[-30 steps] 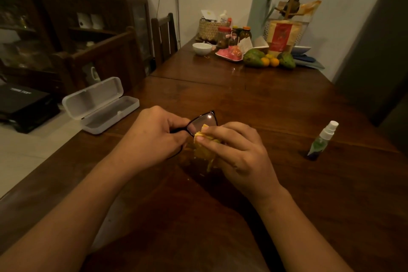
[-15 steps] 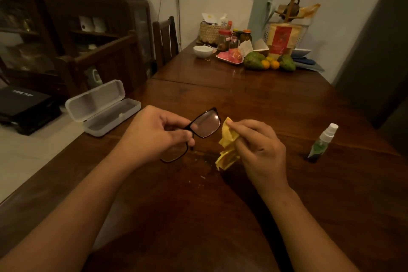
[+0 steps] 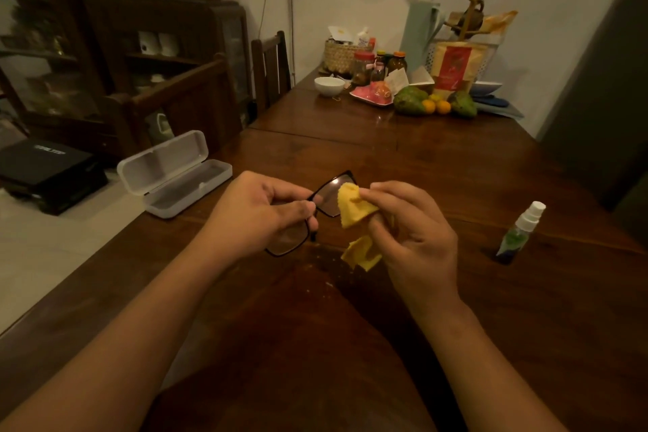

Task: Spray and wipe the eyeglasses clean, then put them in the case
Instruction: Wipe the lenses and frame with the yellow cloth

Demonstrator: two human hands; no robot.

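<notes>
My left hand [image 3: 259,214] grips the black-framed eyeglasses [image 3: 328,202] by the bridge, above the dark wooden table [image 3: 456,168]. One lens points up and away, the other shows below my fingers. My right hand [image 3: 410,231] pinches a yellow cloth [image 3: 352,209] whose upper fold lies against the right edge of the upper lens; its tail hangs down. The white case [image 3: 175,174] lies open, with nothing in it, at the table's left edge. A small spray bottle [image 3: 519,233] with a white nozzle stands upright at the right.
At the table's far end stand a white bowl [image 3: 329,85], jars, a woven basket, green and orange fruit [image 3: 434,104] and a red packet. A wooden chair [image 3: 271,72] stands at the far left side. The table's left edge drops to a pale floor.
A second ago the cloth was pressed on the lens; my right hand then drew it off to the right. Now the cloth is back against the upper lens, held higher.
</notes>
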